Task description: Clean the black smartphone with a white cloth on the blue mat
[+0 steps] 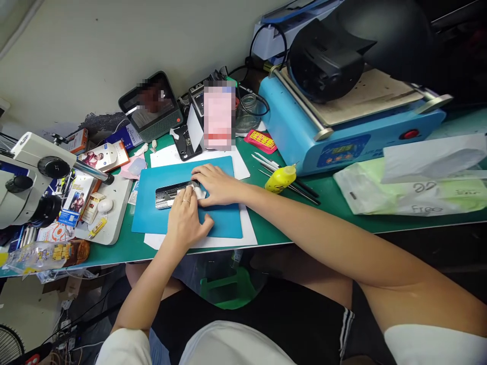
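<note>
"Green covering tops the bench (117,253), with a pale wall (182,35) behind. What stands furthest left?"

"A white microscope (30,152), and before it a clear bottle (38,256) lying on its side near the bench edge. Next along, a small screen device (150,109) leans back near the wall."

"And the middle?"

"A blue mat (146,215) over white paper (154,241). Near the mat's middle lies a dark phone-shaped piece (165,196), its right end hidden under the hands."

"How is the left hand (184,218)?"

"Flat and open: fingers nearly straight and close together, one wearing a ring, laid on the piece against a white wipe (200,192). The thumb stands well out to the side."

"And the right hand (216,185)?"

"Half open at the piece's right end, fingers bent, thumb apart from them, the wipe showing between the two hands. Whether it grips anything, I can't tell."

"Farther right?"

"Thin tools (266,161) beside a yellow bottle (280,180), then a blue machine (297,132) with a red button (411,134), and a plastic packet (365,192) in front of it."
</note>
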Tool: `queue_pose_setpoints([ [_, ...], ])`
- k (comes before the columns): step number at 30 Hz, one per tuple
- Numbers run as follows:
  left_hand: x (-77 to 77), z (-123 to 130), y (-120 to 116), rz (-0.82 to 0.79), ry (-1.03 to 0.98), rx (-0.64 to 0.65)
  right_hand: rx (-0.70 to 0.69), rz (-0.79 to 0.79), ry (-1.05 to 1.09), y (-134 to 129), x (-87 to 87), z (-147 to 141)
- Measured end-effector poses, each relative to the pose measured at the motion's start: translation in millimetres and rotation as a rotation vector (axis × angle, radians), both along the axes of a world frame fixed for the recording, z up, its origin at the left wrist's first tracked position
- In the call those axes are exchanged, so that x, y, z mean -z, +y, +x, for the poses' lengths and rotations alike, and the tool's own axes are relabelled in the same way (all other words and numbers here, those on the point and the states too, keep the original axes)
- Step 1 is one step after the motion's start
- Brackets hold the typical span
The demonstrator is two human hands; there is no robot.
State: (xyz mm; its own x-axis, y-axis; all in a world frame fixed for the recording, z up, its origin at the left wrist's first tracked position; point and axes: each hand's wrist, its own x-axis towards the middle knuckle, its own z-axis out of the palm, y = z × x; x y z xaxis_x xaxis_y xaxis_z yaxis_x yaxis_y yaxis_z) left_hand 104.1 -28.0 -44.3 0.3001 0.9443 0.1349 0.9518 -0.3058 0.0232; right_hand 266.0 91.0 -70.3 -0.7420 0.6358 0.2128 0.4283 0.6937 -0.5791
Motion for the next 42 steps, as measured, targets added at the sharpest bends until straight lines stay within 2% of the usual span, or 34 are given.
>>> queue_pose_setpoints([
  [4, 1.3, -2, -14, 0.004, -0.01, 0.019, -0.012, 0.018, 0.011, 1, 2.7, 0],
  [9, -11.6, 3, 16, -0.082, -0.019, 0.07, -0.026, 0.005, 0.014, 2, 5.1, 1],
  [12, -12.9, 10, 27, -0.12, -0.021, 0.087, -0.026, -0.009, 0.011, 2, 6.9, 2],
  [16, -2.5, 15, 6, -0.104, -0.043, 0.015, -0.047, 0.006, 0.001, 3, 9.0, 3],
  [21, 2.7, 4, -27, -0.067, -0.035, -0.005, -0.071, 0.03, 0.007, 4, 13.0, 3],
  [30, 0.0, -31, -24, -0.049, 0.03, -0.168, -0.065, 0.009, 0.018, 7, 14.7, 3],
  [35, 0.8, -51, -41, -0.036, -0.007, -0.235, -0.059, -0.018, 0.007, 5, 12.5, 5],
  [42, 1.9, -63, -63, -0.041, -0.072, -0.229, -0.049, -0.032, 0.003, 4, 13.0, 5],
])
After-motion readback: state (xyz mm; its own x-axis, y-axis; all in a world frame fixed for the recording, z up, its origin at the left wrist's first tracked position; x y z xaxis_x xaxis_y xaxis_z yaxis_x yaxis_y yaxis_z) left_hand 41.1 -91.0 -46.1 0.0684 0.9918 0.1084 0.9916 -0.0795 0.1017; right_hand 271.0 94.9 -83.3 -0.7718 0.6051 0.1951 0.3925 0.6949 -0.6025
